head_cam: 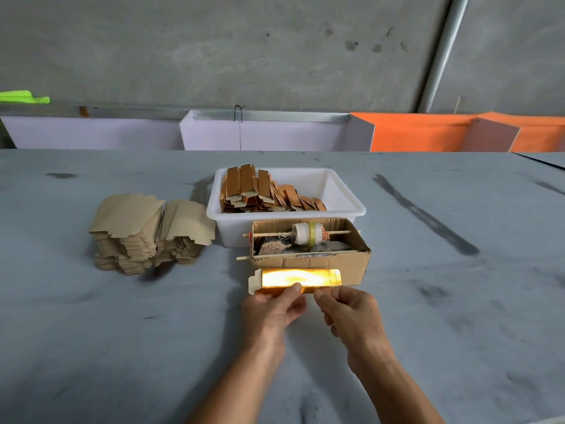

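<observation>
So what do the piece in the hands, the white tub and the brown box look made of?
Gold carton: seemingly thin paperboard with a metallic foil face, going by the strong glare and the plain cream flap at its left end. White tub: likely moulded plastic, smooth with a rolled rim. Brown box: corrugated cardboard, matt, rough cut edges.

Two hands were in view, one left hand (pixel 272 310) and one right hand (pixel 351 316), with one gold carton (pixel 299 280) between them. There was one white tub (pixel 345 191) of folded orange cartons (pixel 260 191), too many to count. There was one cardboard box (pixel 336 264), with two wooden sticks (pixel 339 232) and one wrapped roller (pixel 308 234). There were two stacks of flat brown blanks (pixel 128 228).
</observation>
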Tool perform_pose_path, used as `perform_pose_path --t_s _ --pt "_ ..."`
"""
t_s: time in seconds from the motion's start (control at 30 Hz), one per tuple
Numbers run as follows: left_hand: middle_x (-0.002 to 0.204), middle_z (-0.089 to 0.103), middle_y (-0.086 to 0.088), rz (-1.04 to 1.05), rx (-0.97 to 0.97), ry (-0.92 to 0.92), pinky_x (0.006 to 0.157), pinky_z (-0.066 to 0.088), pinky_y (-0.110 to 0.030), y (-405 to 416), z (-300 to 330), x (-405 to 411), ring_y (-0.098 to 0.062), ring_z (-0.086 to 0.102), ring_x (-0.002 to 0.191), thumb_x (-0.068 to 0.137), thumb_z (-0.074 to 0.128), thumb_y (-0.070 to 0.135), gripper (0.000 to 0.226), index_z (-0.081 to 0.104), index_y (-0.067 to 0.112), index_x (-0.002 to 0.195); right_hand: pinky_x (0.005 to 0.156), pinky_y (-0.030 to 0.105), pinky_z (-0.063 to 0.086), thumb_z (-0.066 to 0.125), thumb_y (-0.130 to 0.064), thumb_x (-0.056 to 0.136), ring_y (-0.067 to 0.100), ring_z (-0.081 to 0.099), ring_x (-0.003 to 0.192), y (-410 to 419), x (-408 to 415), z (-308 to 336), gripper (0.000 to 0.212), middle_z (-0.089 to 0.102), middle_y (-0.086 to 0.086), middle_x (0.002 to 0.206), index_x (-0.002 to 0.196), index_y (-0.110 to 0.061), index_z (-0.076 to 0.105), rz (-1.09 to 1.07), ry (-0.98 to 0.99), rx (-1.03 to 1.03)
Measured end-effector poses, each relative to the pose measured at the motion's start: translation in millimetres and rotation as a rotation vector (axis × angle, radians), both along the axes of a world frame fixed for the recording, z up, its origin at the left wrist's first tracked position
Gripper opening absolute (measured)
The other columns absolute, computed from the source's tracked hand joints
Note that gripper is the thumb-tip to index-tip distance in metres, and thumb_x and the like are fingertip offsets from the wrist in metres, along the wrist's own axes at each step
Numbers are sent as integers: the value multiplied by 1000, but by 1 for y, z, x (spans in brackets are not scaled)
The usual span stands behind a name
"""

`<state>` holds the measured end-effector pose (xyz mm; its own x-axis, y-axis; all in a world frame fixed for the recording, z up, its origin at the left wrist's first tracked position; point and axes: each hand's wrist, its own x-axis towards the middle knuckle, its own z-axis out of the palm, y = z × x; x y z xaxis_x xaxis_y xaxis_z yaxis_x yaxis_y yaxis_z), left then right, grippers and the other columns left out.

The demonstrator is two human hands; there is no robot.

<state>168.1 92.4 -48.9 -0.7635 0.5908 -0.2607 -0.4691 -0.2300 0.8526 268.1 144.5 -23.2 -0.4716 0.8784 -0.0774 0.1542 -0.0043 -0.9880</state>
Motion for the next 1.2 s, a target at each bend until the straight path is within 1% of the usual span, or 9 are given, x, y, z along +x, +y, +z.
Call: perform_pose_path --t_s 0.17,0.33,0.43,0.57,0.7,0.83,0.93,1.1,1.2 --pt "76 68 -18 -19 24 -22 64 59 -34 -1 0 3 -29 66 69 78 66 -6 9 65 1 84 44 17 31 64 -8 86 10 36 48 -7 -1 4 22 43 5 54 72 8 61 50 48 -56" --pt "83 68 -19 -19 59 -69 65 59 -35 -3 -1 4 -31 67 77 79 66 -6 14 65 -1 92 41 14 33 64 -7 85 7 38 43 -8 -4 4 27 44 -2 47 59 -7 56 43 56 -101" --pt "87 69 -20 -31 79 -76 67 58 -36 -3 -1 4 -30 68 78 80 65 -4 13 65 1 92 39 13 34 63 -6 85 5 39 42 -8 -6 4 25 46 -3 47 61 -6 56 32 63 -140" --pt "87 67 -20 -34 84 -73 68 59 -35 -3 -1 4 -29 67 77 81 64 -3 19 62 -4 100 39 14 34 64 -7 84 7 40 44 -9 -8 4 21 47 0 50 64 -5 58 8 53 -148" --pt "82 67 -16 -32 87 -65 62 59 -30 -1 -1 4 -24 66 73 83 63 -2 16 62 -3 99 38 14 32 64 -5 83 8 40 44 -9 -9 5 17 47 0 50 67 -3 60 4 54 -153" --pt "79 67 -14 -28 100 -73 60 59 -29 -1 0 5 -21 67 69 82 63 -2 7 64 3 88 38 13 34 64 -6 83 7 41 44 -9 -10 5 21 49 -2 49 63 -6 59 22 34 -135" --pt "76 67 -15 -32 98 -77 61 60 -31 -2 1 4 -22 67 66 84 63 -1 2 64 2 83 38 12 34 64 -6 83 7 42 45 -8 -11 5 25 48 -3 47 60 -8 57 42 17 -109" --pt "80 67 -18 -48 93 -82 66 60 -33 -4 2 4 -26 67 73 85 62 1 3 63 0 83 37 12 33 64 -5 83 9 41 47 -5 -12 7 23 47 0 50 61 -6 56 56 -14 -89" --pt "80 67 -18 -45 88 -88 64 60 -32 -4 3 5 -26 67 73 85 62 1 2 63 -1 85 37 13 33 64 -4 82 10 42 47 -5 -13 6 24 47 -1 49 59 -8 56 55 -13 -96"
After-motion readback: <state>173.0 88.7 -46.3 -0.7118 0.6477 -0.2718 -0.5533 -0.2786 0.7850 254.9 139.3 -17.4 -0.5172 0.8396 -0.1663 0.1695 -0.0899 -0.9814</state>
